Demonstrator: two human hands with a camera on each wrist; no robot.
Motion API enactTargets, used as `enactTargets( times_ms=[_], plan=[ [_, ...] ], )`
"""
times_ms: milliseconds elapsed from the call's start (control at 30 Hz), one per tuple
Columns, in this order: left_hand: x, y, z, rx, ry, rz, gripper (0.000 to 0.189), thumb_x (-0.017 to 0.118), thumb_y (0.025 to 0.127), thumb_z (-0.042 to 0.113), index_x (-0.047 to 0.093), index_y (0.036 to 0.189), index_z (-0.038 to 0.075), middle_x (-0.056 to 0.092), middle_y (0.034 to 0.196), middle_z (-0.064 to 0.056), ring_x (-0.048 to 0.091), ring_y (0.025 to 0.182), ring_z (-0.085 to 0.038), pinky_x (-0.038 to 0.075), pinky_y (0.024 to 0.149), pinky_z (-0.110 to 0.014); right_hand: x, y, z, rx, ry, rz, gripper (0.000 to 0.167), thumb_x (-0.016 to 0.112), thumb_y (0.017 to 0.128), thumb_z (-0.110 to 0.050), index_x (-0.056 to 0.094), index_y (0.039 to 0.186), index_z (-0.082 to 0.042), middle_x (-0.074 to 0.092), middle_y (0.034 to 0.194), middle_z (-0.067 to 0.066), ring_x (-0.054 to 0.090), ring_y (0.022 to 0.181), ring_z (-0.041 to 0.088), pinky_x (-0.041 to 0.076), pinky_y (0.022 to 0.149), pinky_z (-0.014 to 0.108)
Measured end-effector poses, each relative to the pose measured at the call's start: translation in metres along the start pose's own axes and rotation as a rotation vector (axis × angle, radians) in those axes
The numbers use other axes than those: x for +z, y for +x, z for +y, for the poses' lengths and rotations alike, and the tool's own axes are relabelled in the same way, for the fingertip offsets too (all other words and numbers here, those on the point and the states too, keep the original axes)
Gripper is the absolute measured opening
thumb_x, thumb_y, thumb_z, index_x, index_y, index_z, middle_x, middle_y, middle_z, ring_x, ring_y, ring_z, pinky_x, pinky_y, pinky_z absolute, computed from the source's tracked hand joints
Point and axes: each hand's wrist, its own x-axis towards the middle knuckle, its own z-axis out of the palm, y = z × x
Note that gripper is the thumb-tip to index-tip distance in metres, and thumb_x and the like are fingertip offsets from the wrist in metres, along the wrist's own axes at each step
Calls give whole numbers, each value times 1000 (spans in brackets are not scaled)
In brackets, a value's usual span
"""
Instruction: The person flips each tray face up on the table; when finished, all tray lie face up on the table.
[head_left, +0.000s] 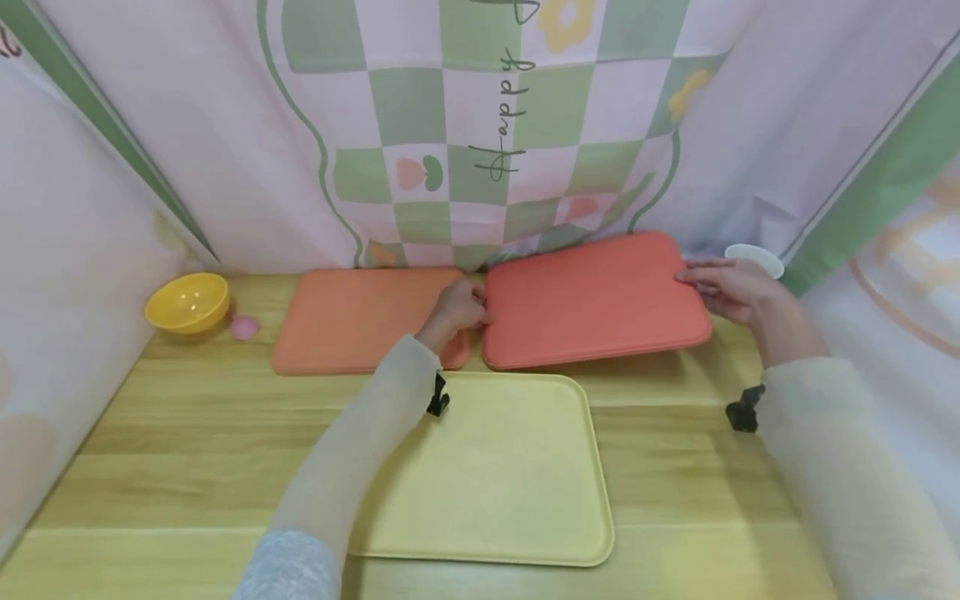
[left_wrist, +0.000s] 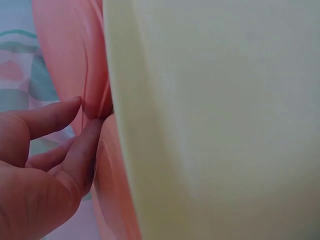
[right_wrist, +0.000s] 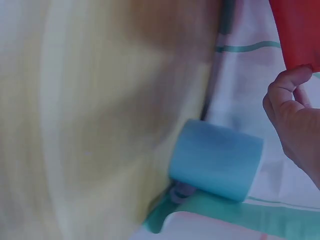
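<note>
My right hand (head_left: 738, 289) pinches the right edge of a red tray (head_left: 592, 304) and holds that side up off the table. At the tray's left edge, my left hand (head_left: 456, 312) has thumb and fingers closed about the rim, near the table. The left wrist view shows the thumb and fingers (left_wrist: 82, 155) meeting at the red tray (left_wrist: 75, 45), close beside an orange tray (left_wrist: 112, 175). That orange tray (head_left: 360, 321) lies flat to the left, partly behind the left hand. A pale yellow tray (head_left: 487, 475) lies in front, partly under the left forearm.
A yellow bowl (head_left: 187, 304) and a small pink object (head_left: 243, 327) stand at the back left. Behind the right hand is a cup (head_left: 753, 257), its side blue (right_wrist: 217, 160) in the right wrist view. A patterned curtain (head_left: 480, 125) hangs behind the wooden table (head_left: 187, 467).
</note>
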Motion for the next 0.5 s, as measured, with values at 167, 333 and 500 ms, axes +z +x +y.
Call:
enactTargets(
  times_ms=[167, 333, 500],
  plan=[
    [-3, -6, 1, 11, -22, 3, 28, 81, 87, 10, 68, 108, -4, 66, 97, -11, 60, 78, -17, 52, 70, -26, 14, -7, -15, -19, -39, 4, 28, 69, 98, -9, 56, 122, -10, 72, 90, -3, 68, 80, 6, 57, 76, 22],
    [-7, -9, 3, 26, -16, 19, 31, 82, 89, 24, 67, 99, -1, 64, 95, -9, 58, 79, -19, 51, 70, -30, 29, -13, -27, -25, -80, 23, 41, 70, 97, -12, 46, 131, -10, 70, 84, -4, 64, 72, 4, 56, 71, 21],
    [-9, -12, 11, 64, -7, 14, 33, 81, 89, 25, 64, 100, -1, 62, 97, -12, 58, 75, -23, 48, 67, -30, 43, -20, -39, -53, -73, 21, 42, 71, 97, -12, 47, 131, -13, 73, 88, -3, 69, 77, 8, 58, 71, 23]
  ],
)
